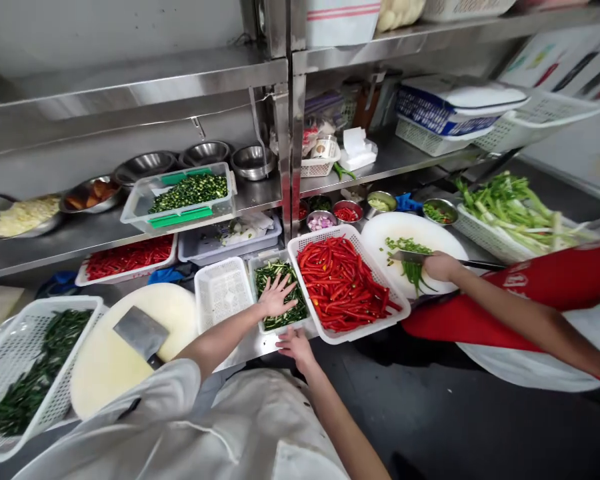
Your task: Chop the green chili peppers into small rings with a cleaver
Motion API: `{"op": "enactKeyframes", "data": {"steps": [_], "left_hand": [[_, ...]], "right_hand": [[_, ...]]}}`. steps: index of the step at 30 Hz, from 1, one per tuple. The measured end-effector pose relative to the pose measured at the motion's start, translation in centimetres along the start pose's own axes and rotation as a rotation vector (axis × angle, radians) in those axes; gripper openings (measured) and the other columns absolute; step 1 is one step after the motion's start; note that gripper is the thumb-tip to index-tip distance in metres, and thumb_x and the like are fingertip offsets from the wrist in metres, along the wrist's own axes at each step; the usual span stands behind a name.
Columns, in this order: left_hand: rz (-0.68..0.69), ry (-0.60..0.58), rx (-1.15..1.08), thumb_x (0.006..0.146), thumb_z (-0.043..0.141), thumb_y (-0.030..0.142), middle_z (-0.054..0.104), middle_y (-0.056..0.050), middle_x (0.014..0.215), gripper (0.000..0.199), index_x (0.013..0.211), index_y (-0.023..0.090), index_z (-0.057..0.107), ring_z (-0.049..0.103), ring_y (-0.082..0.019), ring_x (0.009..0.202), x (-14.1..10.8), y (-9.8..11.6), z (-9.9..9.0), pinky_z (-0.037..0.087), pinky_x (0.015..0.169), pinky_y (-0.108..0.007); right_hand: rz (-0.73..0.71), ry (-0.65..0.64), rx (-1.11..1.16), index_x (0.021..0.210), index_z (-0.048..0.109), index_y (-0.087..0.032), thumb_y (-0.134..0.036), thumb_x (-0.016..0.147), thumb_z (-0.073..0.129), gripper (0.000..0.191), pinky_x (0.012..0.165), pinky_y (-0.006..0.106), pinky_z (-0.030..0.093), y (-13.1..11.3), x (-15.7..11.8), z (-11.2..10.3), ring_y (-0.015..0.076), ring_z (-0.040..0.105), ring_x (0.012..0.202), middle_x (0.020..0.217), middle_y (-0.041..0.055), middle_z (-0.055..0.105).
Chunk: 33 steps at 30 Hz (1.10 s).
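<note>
My left hand (279, 295) is spread flat, palm down, over a clear tub (267, 328) of chopped green chillies (286, 316); it holds nothing, and whether it presses on them I cannot tell. Just in front of that tub, at the counter's edge, my right hand (296, 348) has its fingers stretched out and loosely apart, with nothing in them. On the tub's right stands a white basket (403, 315) full of whole red chillies (341, 283). A white perforated basket (223, 291) with nothing in it stands to the left.
A cleaver (141, 332) lies on a round cutting board (97, 373) at left, beside a basket (93, 313) of green chillies. At right a co-worker's hand (443, 267) holds a knife over another board (375, 230). Steel shelves (260, 193) with bowls run behind.
</note>
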<state>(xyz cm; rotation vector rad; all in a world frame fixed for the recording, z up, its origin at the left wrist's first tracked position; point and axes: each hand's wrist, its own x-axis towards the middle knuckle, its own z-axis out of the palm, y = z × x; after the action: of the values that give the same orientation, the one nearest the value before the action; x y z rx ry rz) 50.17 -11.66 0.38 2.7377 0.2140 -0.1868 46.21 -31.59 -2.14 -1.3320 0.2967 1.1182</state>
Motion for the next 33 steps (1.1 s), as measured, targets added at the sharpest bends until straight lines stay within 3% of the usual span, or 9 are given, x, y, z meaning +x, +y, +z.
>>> {"op": "enactKeyframes", "data": {"steps": [4,8,10,14,17,21,24,29,33], "left_hand": [[0.029,0.042,-0.085,0.103,0.05,0.071,0.024,-0.008,0.18,0.076,0.169,0.035,0.039,0.015,-0.042,0.167,-0.3,-0.7,-0.2,0.012,0.13,-0.075],[0.03,0.391,-0.266,0.107,0.044,0.062,0.046,-0.011,0.169,0.059,0.153,0.027,0.057,0.033,-0.032,0.162,-1.7,-2.3,-1.1,0.02,0.134,-0.063],[-0.015,0.48,-0.415,0.105,0.045,0.064,0.056,-0.011,0.158,0.054,0.138,0.026,0.066,0.044,-0.031,0.155,-2.1,-2.8,-1.7,0.031,0.132,-0.057],[-0.066,0.446,-0.686,0.095,0.054,0.076,0.069,-0.01,0.136,0.056,0.115,0.026,0.072,0.061,-0.032,0.136,-1.4,-1.7,-3.8,0.042,0.125,-0.052],[-0.123,0.343,-0.956,0.086,0.06,0.085,0.073,-0.009,0.13,0.067,0.114,0.025,0.072,0.066,-0.033,0.13,0.7,0.6,-6.4,0.049,0.119,-0.05],[-0.178,0.136,-1.321,0.09,0.058,0.085,0.07,-0.015,0.141,0.077,0.132,0.022,0.069,0.067,-0.03,0.132,4.3,4.8,-10.5,0.054,0.11,-0.043],[-0.168,0.057,-1.34,0.092,0.062,0.078,0.067,-0.013,0.147,0.071,0.14,0.025,0.067,0.065,-0.029,0.134,6.5,7.7,-12.2,0.055,0.106,-0.041],[-0.168,-0.04,-1.252,0.081,0.083,0.054,0.077,-0.008,0.12,0.059,0.128,0.022,0.07,0.072,-0.025,0.11,6.4,9.8,-11.3,0.06,0.091,-0.037],[-0.254,0.082,-1.328,0.075,0.083,0.038,0.075,-0.003,0.105,0.051,0.121,0.023,0.068,0.072,-0.02,0.095,1.7,9.1,-9.1,0.059,0.083,-0.032]], "right_hand": [[0.049,-0.03,-0.169,0.098,0.059,-0.019,-0.057,0.092,0.076,0.042,0.057,0.028,0.055,-1.8,-1.5,-1.2,0.0194,0.073,0.063,0.084,0.0057,0.073],[-0.1,-0.068,-0.135,0.099,0.07,-0.015,-0.063,0.081,0.084,0.053,0.063,0.028,0.056,-5.3,-5.4,-5.9,0.021,0.076,0.073,0.093,0.0093,0.077],[-0.2,-0.013,-0.048,0.104,0.072,-0.016,-0.065,0.08,0.085,0.055,0.07,0.03,0.059,-7.4,-8.2,-9.1,0.0221,0.078,0.08,0.097,0.0095,0.078],[-0.374,0.266,0.161,0.104,0.073,-0.019,-0.058,0.081,0.087,0.048,0.078,0.034,0.062,-11.5,-13.2,-14.7,0.0238,0.078,0.086,0.097,0.0103,0.079],[-0.499,0.376,0.314,0.113,0.071,-0.02,-0.06,0.085,0.083,0.051,0.085,0.037,0.064,-14.4,-15.0,-16.4,0.0275,0.078,0.1,0.106,0.0116,0.08],[-0.538,0.337,0.424,0.122,0.065,-0.023,-0.072,0.09,0.071,0.059,0.09,0.043,0.065,-17.7,-14.7,-14.6,0.0321,0.075,0.117,0.114,0.0115,0.078],[-0.479,0.332,0.39,0.121,0.061,-0.026,-0.075,0.087,0.072,0.061,0.083,0.043,0.066,-18.6,-12.8,-11.4,0.0312,0.077,0.107,0.106,0.0078,0.076],[-0.447,0.415,0.276,0.1,0.051,-0.028,-0.049,0.074,0.089,0.051,0.073,0.034,0.065,-16.8,-9.8,-7.8,0.0189,0.072,0.079,0.088,-0.0039,0.066],[-0.521,0.332,0.214,0.099,0.051,-0.028,-0.044,0.069,0.088,0.051,0.069,0.033,0.063,-13.8,-10.3,-7.4,0.0168,0.069,0.074,0.093,-0.0048,0.066]]}}
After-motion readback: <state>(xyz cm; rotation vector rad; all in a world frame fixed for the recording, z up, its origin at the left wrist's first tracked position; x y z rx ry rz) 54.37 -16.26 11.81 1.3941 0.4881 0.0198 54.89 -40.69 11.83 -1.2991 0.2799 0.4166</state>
